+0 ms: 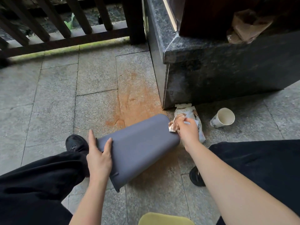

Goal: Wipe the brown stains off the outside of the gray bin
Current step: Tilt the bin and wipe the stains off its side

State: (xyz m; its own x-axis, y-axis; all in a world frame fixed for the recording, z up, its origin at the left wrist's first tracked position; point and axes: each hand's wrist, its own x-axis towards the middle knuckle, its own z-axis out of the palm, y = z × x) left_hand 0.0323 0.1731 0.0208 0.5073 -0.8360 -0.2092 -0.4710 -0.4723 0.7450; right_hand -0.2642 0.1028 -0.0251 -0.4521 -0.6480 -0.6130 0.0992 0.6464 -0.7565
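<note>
You grip a smooth, matt gray plastic bin (138,148) with your left hand (99,156); its skin shows an even sheen with no gloss. Your right hand (188,129) pinches a crumpled, brown-stained white paper wipe (172,125), limp and creased. Beside it lies a soft glossy white plastic wipe packet (193,114), wrinkled at its torn top. The white paper cup (223,117) looks matt inside. Under you, rough speckled gray stone paving (56,95) carries a dull orange-brown stain (139,98). The dark polished granite plinth (219,70) is mottled. Your black trousers (40,179) are matt cloth.
</note>
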